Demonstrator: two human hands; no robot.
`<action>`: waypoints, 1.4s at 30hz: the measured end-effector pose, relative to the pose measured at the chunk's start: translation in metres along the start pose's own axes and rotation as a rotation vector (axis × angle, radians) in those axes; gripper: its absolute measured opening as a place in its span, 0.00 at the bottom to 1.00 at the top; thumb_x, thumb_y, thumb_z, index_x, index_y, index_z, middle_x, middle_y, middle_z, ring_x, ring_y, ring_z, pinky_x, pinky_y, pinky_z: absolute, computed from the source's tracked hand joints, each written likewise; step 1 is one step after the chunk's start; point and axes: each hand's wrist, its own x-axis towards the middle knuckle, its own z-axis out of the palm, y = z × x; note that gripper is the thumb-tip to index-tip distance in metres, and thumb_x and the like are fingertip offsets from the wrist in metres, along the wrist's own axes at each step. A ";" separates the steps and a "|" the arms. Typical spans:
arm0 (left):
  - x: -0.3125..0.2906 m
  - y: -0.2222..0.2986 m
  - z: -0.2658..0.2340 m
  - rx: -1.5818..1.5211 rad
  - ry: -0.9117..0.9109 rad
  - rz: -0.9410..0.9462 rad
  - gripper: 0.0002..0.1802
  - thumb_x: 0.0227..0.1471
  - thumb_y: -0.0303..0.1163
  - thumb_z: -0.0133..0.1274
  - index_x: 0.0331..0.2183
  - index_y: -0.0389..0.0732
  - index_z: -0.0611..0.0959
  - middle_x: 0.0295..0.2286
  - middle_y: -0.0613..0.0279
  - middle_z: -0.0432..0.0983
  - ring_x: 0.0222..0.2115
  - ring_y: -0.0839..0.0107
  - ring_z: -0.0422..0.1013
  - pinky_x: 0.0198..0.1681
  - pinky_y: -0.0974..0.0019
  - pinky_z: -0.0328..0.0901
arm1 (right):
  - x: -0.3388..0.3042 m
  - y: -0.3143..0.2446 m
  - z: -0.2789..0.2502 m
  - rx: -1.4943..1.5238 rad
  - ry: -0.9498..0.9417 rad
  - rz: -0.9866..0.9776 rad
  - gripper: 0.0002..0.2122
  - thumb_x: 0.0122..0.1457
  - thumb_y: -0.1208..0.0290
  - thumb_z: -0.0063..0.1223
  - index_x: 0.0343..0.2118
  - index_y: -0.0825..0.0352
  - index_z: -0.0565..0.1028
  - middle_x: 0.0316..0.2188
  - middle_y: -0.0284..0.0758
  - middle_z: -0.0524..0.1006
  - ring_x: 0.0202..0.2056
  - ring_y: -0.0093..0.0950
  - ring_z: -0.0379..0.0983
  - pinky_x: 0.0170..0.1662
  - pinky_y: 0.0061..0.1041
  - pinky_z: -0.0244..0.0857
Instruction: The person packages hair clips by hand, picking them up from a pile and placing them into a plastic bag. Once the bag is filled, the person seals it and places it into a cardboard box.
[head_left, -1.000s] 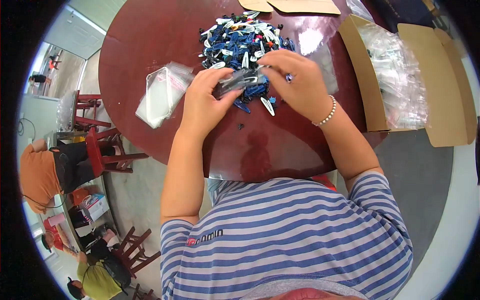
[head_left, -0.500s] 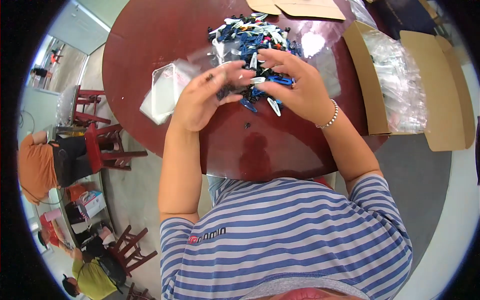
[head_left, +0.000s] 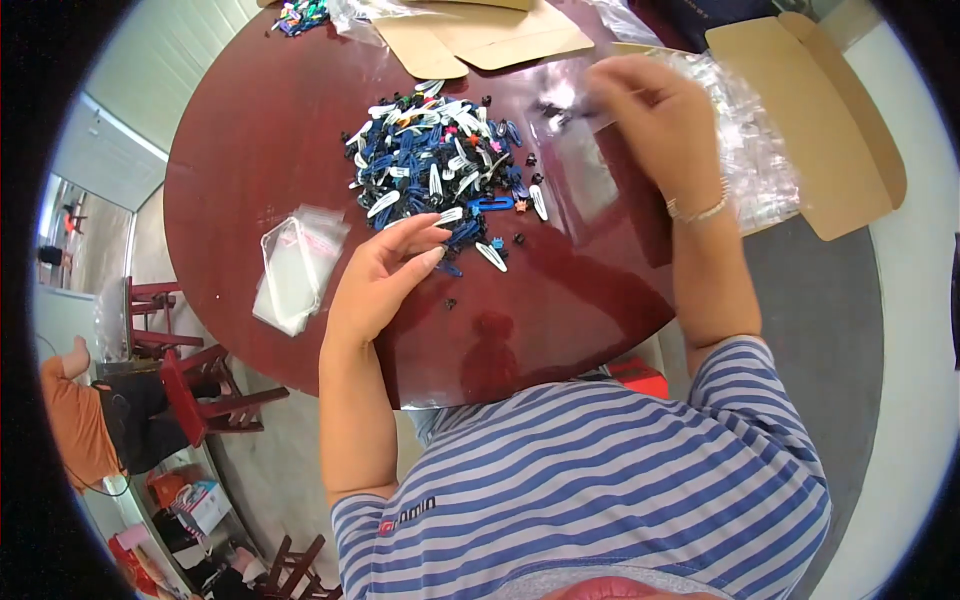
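Now | left hand [head_left: 385,280] fingers loosely spread, touching edge of hair clip pile [head_left: 440,165] | right hand [head_left: 655,115] fingers pinched on clear plastic bag [head_left: 580,160] just beside pile | empty bags [head_left: 295,270] near left hand | round red table [head_left: 250,150].

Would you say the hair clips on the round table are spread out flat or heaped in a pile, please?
Heaped in a loose pile: the hair clips overlap near the middle of the table, with a few strays at the edge beside the left hand.
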 end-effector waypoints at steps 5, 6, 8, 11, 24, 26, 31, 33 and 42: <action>-0.001 -0.001 0.004 0.053 -0.039 0.045 0.24 0.54 0.26 0.56 0.53 0.35 0.73 0.43 0.57 0.77 0.43 0.74 0.71 0.48 0.69 0.66 | 0.049 0.062 -0.057 -0.374 0.103 0.034 0.09 0.57 0.68 0.58 0.34 0.69 0.80 0.25 0.28 0.80 0.29 0.14 0.72 0.32 0.17 0.66; -0.001 0.001 0.006 0.065 -0.042 0.041 0.24 0.54 0.26 0.56 0.53 0.35 0.74 0.43 0.57 0.77 0.42 0.74 0.72 0.47 0.69 0.66 | 0.055 0.082 -0.063 -0.400 0.102 0.038 0.09 0.55 0.68 0.59 0.34 0.68 0.80 0.25 0.30 0.80 0.29 0.18 0.74 0.33 0.20 0.67; -0.001 0.000 0.004 0.077 -0.044 0.043 0.24 0.54 0.26 0.56 0.53 0.35 0.74 0.42 0.57 0.77 0.42 0.74 0.72 0.46 0.69 0.67 | 0.063 0.118 -0.074 -0.426 0.103 0.034 0.09 0.54 0.67 0.59 0.33 0.68 0.80 0.26 0.32 0.81 0.29 0.21 0.76 0.33 0.22 0.68; 0.001 -0.002 0.003 0.111 -0.033 0.057 0.24 0.54 0.26 0.56 0.53 0.35 0.74 0.42 0.56 0.77 0.41 0.74 0.72 0.45 0.70 0.68 | 0.060 0.148 -0.084 -0.803 -0.182 0.014 0.13 0.51 0.66 0.61 0.36 0.69 0.80 0.29 0.39 0.81 0.33 0.31 0.78 0.37 0.29 0.70; -0.003 0.002 0.007 0.205 -0.010 0.060 0.23 0.52 0.24 0.56 0.51 0.34 0.75 0.41 0.58 0.77 0.40 0.75 0.72 0.44 0.71 0.67 | 0.021 0.130 -0.086 -1.058 -0.569 -0.310 0.28 0.48 0.70 0.60 0.56 0.57 0.68 0.61 0.36 0.62 0.64 0.38 0.53 0.61 0.52 0.50; -0.005 0.001 0.008 0.221 -0.024 0.038 0.23 0.53 0.24 0.55 0.52 0.35 0.75 0.41 0.60 0.77 0.41 0.75 0.71 0.48 0.70 0.65 | 0.017 0.131 -0.079 -0.926 -0.771 -0.065 0.31 0.50 0.65 0.58 0.59 0.56 0.64 0.65 0.36 0.54 0.67 0.40 0.46 0.61 0.61 0.44; -0.003 -0.002 0.007 0.208 -0.013 0.040 0.23 0.53 0.23 0.55 0.51 0.35 0.75 0.41 0.61 0.77 0.41 0.76 0.71 0.47 0.70 0.66 | 0.012 0.144 -0.061 -1.086 -0.870 0.010 0.28 0.57 0.63 0.49 0.62 0.53 0.61 0.68 0.34 0.48 0.68 0.40 0.40 0.62 0.59 0.43; -0.003 -0.001 0.007 0.206 -0.014 0.042 0.23 0.53 0.23 0.55 0.51 0.35 0.75 0.41 0.61 0.77 0.41 0.76 0.71 0.46 0.71 0.66 | 0.014 0.135 -0.057 -1.243 -0.925 -0.009 0.27 0.59 0.59 0.45 0.63 0.51 0.60 0.68 0.32 0.46 0.68 0.39 0.38 0.63 0.58 0.40; -0.006 0.003 0.007 0.246 0.018 0.075 0.23 0.52 0.22 0.56 0.51 0.34 0.75 0.41 0.59 0.77 0.40 0.76 0.72 0.45 0.71 0.67 | 0.009 0.156 -0.056 -1.352 -0.915 0.328 0.25 0.62 0.53 0.39 0.64 0.43 0.59 0.70 0.29 0.42 0.69 0.36 0.36 0.65 0.58 0.29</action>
